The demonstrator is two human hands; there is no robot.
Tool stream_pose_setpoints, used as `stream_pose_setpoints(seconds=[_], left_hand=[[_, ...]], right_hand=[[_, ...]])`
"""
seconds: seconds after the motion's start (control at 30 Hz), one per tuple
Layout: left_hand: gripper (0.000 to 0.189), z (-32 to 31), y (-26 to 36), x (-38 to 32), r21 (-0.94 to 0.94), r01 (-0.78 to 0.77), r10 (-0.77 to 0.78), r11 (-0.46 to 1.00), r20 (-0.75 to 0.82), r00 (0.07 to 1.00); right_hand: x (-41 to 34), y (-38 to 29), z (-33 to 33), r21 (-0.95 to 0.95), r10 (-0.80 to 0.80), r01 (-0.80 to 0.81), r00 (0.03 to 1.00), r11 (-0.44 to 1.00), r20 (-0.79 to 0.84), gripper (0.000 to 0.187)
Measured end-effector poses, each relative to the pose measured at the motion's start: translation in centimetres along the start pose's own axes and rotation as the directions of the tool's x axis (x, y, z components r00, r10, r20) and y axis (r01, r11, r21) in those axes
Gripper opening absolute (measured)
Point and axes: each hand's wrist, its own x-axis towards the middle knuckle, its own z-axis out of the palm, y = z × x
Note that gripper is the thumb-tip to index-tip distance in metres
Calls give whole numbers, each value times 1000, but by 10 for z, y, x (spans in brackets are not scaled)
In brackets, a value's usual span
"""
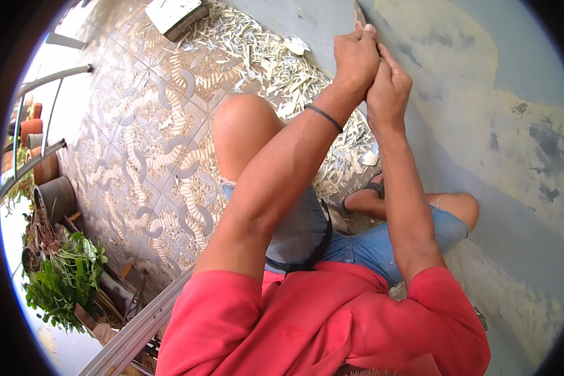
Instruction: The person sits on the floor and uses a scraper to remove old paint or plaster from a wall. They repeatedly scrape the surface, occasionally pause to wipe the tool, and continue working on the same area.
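My left hand [357, 58], a dark band around its wrist, is closed around a hand tool [358, 13] at the top of the view. Just a narrow blade-like end of the tool shows; its handle is hidden by my fingers. Pressed against it from the right, my right hand [389, 91] is closed too, and seems to grip the same tool lower down. Both hands are close to a grey painted wall [460, 56] with pale, scraped patches and dark stains. Pale paint flakes and shavings [282, 84] lie heaped along the wall's base.
Patterned paving [145, 141] spreads to the left. A white box-like object [174, 14] stands beside the flakes. Farther left are plant pots [56, 197], leafy plants [70, 272] and curved metal bars [56, 77]. A metal rail [136, 324] slants behind my left side.
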Motion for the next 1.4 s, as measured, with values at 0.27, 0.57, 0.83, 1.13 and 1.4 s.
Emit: stream_pose_setpoints(seconds=[0.27,0.57,0.83,1.13,1.4], left_hand=[[41,11,1,-21,175,-83,68,981,89,994],[37,7,14,-12,134,-137,121,981,123,985],[40,20,10,-21,153,-283,275,947,70,959],[38,20,0,-15,136,-329,324,935,53,944],[37,9,16,-15,174,-178,162,968,104,981]], right_hand=[[-20,-15,-2,62,-33,39,995,997,-95,45],[-18,-24,8,73,-133,142,985,987,-110,45],[-25,-26,-8,167,-96,116,988,979,-124,45],[-21,-30,-4,132,-91,104,990,986,-105,44],[-23,-22,-6,114,-140,154,983,982,-120,45]])
